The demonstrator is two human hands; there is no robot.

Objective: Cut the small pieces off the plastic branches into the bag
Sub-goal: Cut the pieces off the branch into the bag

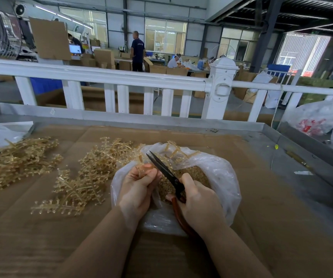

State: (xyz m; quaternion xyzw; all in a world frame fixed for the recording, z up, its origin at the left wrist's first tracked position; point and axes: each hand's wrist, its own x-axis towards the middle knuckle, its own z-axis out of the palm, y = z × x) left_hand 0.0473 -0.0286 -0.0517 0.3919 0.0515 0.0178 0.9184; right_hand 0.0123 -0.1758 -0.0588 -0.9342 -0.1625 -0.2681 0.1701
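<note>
Amber plastic branches lie across the cardboard-covered desk [251, 157]: one heap of branches [15, 161] at the far left, another pile [85, 177] spread just left of the clear plastic bag [217, 177]. The bag sits open near the middle of the desk, with small cut pieces [193, 173] gathered inside it and a few more branches resting over its far rim.

Both forearms reach in from the bottom edge and meet over the bag's mouth. The left hand [139, 185] is turned palm inward, its fingers curled and its grip pinching a short piece of branch [143, 169] above the bag's left rim. The right hand [197, 201] is wrapped around the reddish-brown handles of the scissors [161, 167], its grip closed on them with the thumb on top. The dark blades point up and to the left, toward the far edge of the desk, and run just beside the left hand's fingertips; I cannot tell whether the blades are parted.

A white railing [121, 77] stands behind the desk's raised metal rim, and more plastic bags [322, 121] sit at the right.
</note>
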